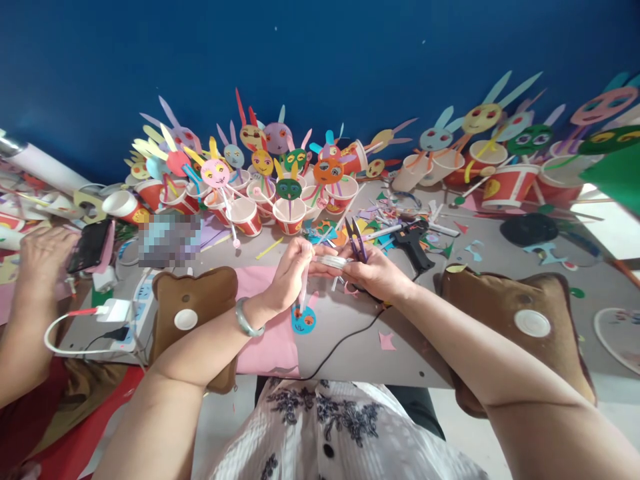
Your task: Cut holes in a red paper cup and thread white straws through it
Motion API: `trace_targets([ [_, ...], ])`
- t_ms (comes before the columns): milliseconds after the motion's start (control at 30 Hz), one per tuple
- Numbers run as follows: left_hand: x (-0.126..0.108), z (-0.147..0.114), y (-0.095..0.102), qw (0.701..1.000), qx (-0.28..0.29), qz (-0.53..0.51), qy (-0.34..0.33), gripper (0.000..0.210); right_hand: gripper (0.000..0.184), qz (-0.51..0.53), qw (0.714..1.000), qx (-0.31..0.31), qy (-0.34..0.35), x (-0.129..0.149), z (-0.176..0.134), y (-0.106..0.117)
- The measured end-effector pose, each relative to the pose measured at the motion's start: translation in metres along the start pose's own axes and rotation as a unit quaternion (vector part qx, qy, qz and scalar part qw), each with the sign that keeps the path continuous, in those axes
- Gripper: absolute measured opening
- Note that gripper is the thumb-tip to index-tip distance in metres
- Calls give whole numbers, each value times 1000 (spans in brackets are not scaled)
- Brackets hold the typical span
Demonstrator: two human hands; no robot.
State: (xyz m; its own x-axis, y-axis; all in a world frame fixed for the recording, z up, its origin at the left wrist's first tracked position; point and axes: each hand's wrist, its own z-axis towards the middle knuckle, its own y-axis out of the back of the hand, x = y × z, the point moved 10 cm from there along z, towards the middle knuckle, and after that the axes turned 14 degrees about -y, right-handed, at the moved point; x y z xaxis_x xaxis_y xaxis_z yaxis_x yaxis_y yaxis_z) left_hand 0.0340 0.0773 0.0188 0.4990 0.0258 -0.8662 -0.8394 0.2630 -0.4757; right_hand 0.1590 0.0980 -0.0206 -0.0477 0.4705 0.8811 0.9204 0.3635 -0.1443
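Over the worktop [400,353], my left hand [291,275] is pinching a pale strip [303,288], likely light, flimsy, best held by its end, my right hand [377,275] gripping scissors [357,239] and a white bundle [331,261].

The single view is taken from a camera worn on the person's head, positioned above the near edge of the table [360,360] and directed forward and down across it. Working distance is short: the left hand [289,277] and right hand [380,275] appear centrally over the table, with the patterned shirt [320,433] at its near edge. Coverage is wide, extending beyond the table's far edge to the blue wall [320,60] and including another person's arm [30,300] at the table's left side.
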Motion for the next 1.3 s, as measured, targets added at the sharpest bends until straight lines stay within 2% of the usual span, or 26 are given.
trace_targets([
  [133,-4,1,2,1000,-11,21,-8,30,38,7,999,-29,29,7,-3,4],
  [300,-4,4,9,999,-32,18,-13,30,39,-53,987,-126,85,22,-16,13],
  [433,-3,3,10,999,-33,28,-9,29,35,-79,978,-158,107,30,-25,12],
  [667,-1,0,4,999,-29,22,2,31,35,-78,983,-131,101,30,-18,9],
  [1000,5,2,8,999,-34,24,14,32,28,-37,996,-66,40,15,-8,5],
  [1133,6,2,11,999,-31,36,24,34,30,-35,997,-69,17,10,-7,8],
  [1300,-3,8,12,998,-27,47,-10,36,30,-35,998,-53,-19,6,-6,10],
])
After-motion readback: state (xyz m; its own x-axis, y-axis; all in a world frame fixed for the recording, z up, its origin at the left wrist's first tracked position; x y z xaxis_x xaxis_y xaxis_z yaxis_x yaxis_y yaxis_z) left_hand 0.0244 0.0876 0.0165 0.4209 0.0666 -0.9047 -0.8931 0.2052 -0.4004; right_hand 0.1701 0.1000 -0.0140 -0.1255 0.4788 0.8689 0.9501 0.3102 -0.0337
